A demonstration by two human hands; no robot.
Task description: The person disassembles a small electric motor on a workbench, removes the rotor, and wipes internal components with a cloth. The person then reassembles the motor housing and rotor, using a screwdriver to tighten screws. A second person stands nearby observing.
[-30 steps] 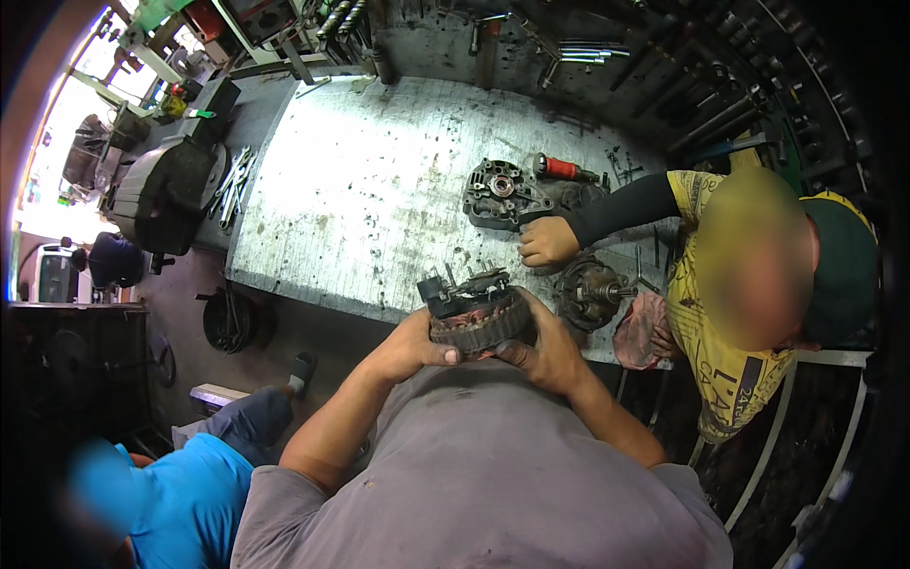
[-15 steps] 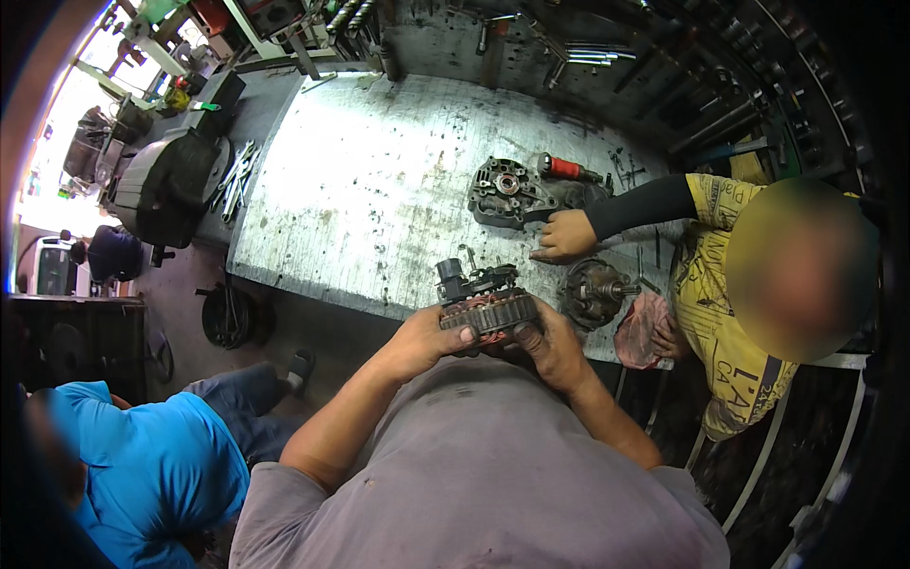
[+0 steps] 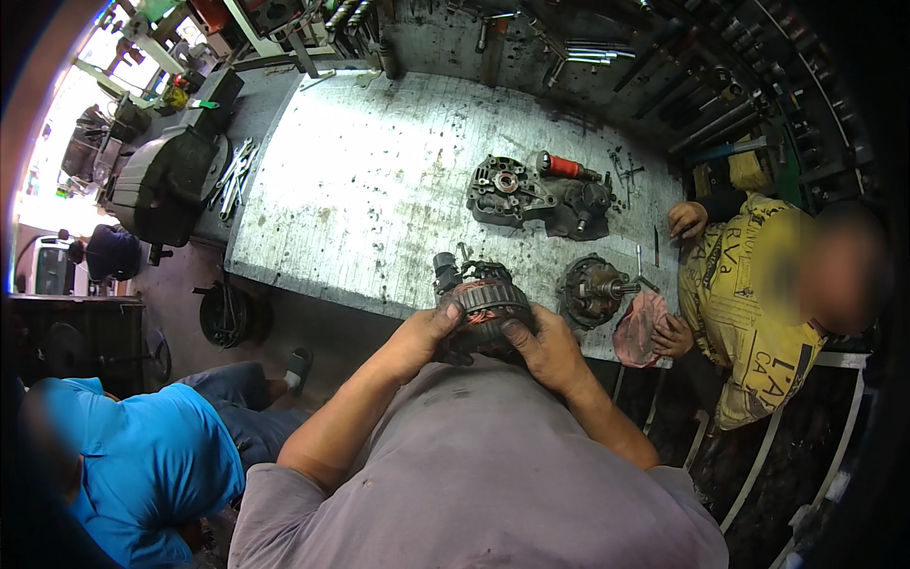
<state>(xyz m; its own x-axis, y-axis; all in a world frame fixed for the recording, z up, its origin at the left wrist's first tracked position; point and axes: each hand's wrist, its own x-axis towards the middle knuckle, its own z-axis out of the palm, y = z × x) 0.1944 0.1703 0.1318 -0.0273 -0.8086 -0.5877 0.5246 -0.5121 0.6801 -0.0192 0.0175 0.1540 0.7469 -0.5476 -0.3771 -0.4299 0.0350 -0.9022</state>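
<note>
At the near edge of the workbench I hold an alternator stator (image 3: 488,300), a dark ribbed ring with copper windings. A black connector (image 3: 445,269) and other dark parts stick up at its far side. My left hand (image 3: 425,339) closes round its left side, thumb on the near rim. My right hand (image 3: 548,351) grips the right side, thumb pressed to the ring. The undersides and some fingertips are hidden. Just right of my hands lies an alternator rotor (image 3: 590,290) with its shaft toward the right.
Farther back on the metal workbench (image 3: 370,190) are a cast housing (image 3: 502,192), a dark part (image 3: 578,211) and a red-bodied tool (image 3: 561,167). A co-worker (image 3: 749,284) at right touches a pink rag (image 3: 641,334). Wrenches (image 3: 233,180) lie left; another person (image 3: 142,465) is lower left.
The stator has tilted in my hands, showing more of its near side. The co-worker's reaching hand has drawn back from the housing to the bench's right edge.
</note>
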